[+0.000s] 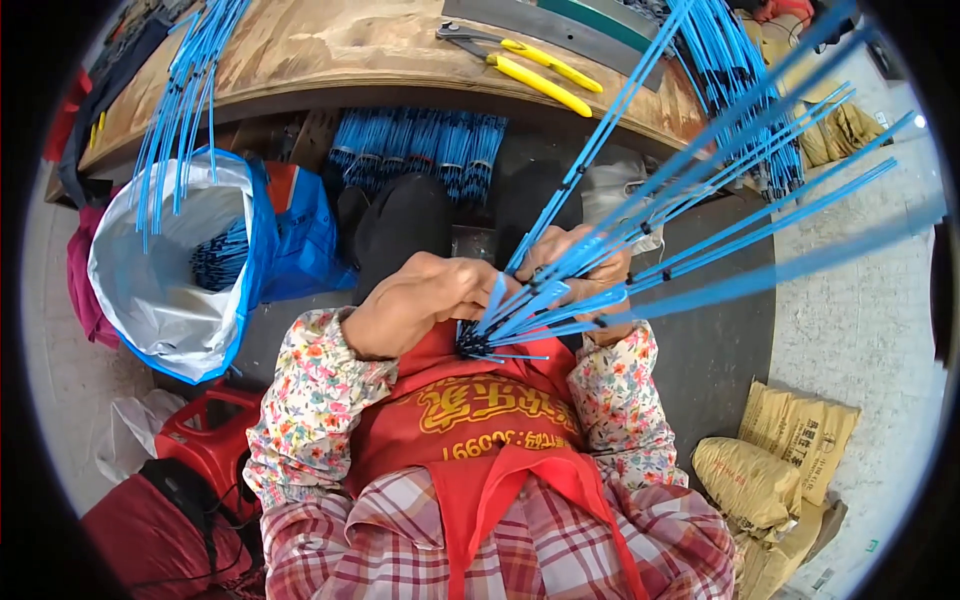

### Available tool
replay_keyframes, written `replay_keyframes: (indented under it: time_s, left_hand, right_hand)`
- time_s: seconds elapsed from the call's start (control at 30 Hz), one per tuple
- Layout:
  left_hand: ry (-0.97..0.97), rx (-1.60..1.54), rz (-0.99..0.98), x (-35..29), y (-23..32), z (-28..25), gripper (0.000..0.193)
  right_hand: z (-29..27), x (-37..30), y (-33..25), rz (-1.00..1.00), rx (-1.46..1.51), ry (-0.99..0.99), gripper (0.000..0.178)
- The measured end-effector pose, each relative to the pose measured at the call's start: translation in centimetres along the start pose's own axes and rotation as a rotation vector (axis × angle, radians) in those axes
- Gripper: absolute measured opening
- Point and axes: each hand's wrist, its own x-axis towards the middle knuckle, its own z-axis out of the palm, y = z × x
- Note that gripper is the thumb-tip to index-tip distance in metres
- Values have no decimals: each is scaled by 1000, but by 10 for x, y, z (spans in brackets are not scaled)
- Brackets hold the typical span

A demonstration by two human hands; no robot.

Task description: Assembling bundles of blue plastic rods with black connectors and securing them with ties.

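Curved light-wood workbench (pixel 330 50) spans the top, bent by the lens. Red cloth apron with yellow print (pixel 390 460) covers the person's lap, floral sleeves on either side. Big blue plastic sack with white lining (pixel 140 290) stands open at left, dark-tipped blue rods inside; glossy red plastic stool (pixel 205 440) below it. Crumpled tan paper sacks (pixel 745 480) lie on the floor at lower right. Fanned bundle of thin blue plastic rods with black bands (pixel 540 302) is in front of the apron, between and across the hands, its long ends spreading to the upper right. More loose blue rods (pixel 190 90) hang over the bench's left edge, another thick blue bunch (pixel 740 90) sits at its right end, and tied blue bundles (pixel 420 145) are stacked beneath. Left hand (pixel 425 295) pinches the fanned bundle near its gathered end, fingers bent, back of hand up. Right hand (pixel 590 270) is behind the rods, touching them; partly covered, so can't tell how tightly it closes. Yellow-handled metal pliers (pixel 540 84) lie on the bench, handles apart. Black clustered tip (pixel 473 340) of the fanned bundle rests just below the left fingers, against or just over the apron.
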Motion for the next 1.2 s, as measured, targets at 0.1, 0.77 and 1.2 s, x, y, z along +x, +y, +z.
replay_keyframes:
  time_s: [0.1,0.77,1.2]
  left_hand:
    - [46,-65,-127,9,-5,-2,31]
    - [237,469,327,18,-64,35,13]
    - [291,414,337,18,-59,35,13]
  right_hand:
    - [-11,-8,1,17,-31,-20,32]
    - [2,-37,-5,-56,-116,144,37]
    - [15,-44,-19,-51,-257,201,34]
